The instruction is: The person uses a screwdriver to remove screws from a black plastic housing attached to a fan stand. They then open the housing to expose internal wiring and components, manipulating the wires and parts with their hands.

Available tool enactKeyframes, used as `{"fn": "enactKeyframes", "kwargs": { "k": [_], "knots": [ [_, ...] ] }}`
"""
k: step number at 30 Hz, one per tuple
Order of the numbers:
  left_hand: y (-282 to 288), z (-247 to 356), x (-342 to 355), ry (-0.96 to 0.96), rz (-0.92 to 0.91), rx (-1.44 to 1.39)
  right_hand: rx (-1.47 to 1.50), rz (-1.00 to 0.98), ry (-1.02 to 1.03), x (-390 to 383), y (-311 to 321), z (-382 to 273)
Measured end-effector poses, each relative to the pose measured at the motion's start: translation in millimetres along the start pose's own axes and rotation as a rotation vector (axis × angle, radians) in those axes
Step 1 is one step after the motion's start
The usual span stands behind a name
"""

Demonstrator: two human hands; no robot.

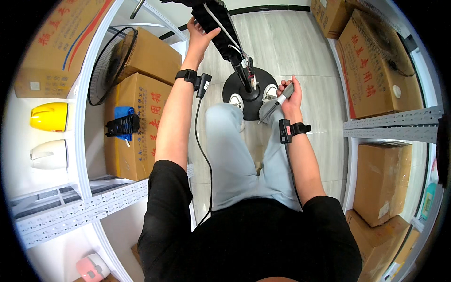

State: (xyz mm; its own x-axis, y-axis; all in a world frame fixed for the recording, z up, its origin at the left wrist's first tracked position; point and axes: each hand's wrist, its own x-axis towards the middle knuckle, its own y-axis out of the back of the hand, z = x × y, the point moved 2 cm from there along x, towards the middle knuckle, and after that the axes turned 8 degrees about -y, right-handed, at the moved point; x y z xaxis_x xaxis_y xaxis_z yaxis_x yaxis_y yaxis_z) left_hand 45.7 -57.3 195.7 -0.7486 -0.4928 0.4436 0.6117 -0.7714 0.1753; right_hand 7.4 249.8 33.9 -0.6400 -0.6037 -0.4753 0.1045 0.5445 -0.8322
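A black pedestal fan stands in front of me, its guards off, with a dark upper housing (218,28), exposed wires and a round floor base (230,80). My left hand (199,40) is on the housing's left side, its thumb across the edge and its other fingers partly hidden. To the right of the base, my right hand (292,96) holds a brush-like tool (282,98) with a grey handle and a white band. The tool's thin dark end points down and left, beside my trouser leg. Both wrists wear black straps with small cabled boxes.
On the left shelf stand cardboard boxes (141,117), a black fan guard (110,66), a black slotted part on a blue cloth (123,124), and yellow (49,116) and white kettle-like items. The right shelves hold more boxes (383,178) and another round guard (385,42).
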Motion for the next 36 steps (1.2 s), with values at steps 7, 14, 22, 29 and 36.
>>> {"fn": "enactKeyframes", "kwargs": {
  "k": [7,14,22,29,36],
  "knots": [
    [5,-23,0,0.0,-0.037,-0.008,-0.148,0.016,0.029,5,-3,6],
    [0,-42,-2,-0.05,-0.034,-0.04,-0.043,0.104,0.041,12,2,-2],
    [5,-24,-29,0.061,0.025,0.114,-0.01,0.13,0.01,18,-6,21],
    [32,-36,-49,0.109,0.055,0.231,0.032,0.002,0.078,24,3,41],
    [35,-35,-63,0.109,0.071,0.13,-0.436,-0.014,-0.019,11,-10,27]
  ]
}}
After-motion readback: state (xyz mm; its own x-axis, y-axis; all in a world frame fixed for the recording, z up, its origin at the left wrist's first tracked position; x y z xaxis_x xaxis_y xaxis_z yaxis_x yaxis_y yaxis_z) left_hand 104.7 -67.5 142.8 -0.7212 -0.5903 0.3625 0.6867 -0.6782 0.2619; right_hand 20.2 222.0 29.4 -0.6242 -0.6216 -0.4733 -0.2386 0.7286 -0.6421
